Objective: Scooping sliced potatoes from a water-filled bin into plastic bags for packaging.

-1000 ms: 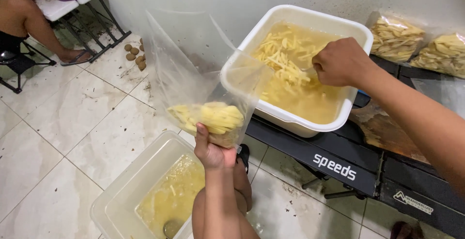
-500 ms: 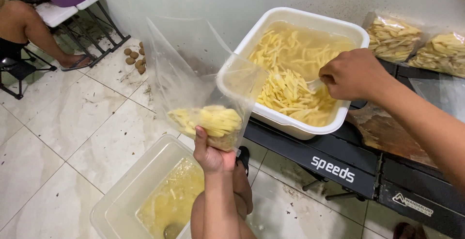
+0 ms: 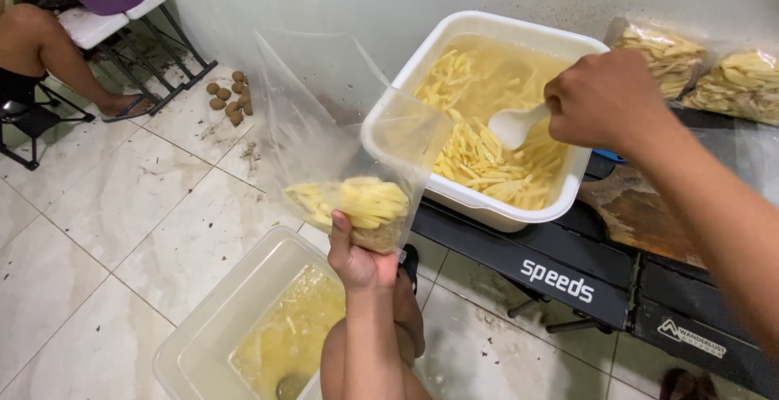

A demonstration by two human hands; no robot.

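Note:
My left hand [image 3: 355, 255] holds up a clear plastic bag [image 3: 337, 136] from below; raw potato sticks [image 3: 357, 203] fill its bottom. The bag's open mouth leans against the rim of a white square tub [image 3: 479, 201] of cut potato sticks in yellowish water. My right hand [image 3: 604, 100] is above that tub, gripping a white scoop [image 3: 513, 126] whose bowl rests among the sticks.
A clear tub [image 3: 203, 339] of cloudy yellow water stands on the tiled floor below my left arm. The white tub sits on a black bench [image 3: 568, 274]. Filled bags of potato sticks [image 3: 714, 71] lie at the back right. Whole potatoes [image 3: 229, 98] lie on the floor; a seated person's legs [image 3: 49, 55] at top left.
My right hand has drawn back from the tub's middle to its right side and the scoop's bowl now shows among the sticks. The bag in my left hand has stayed in place.

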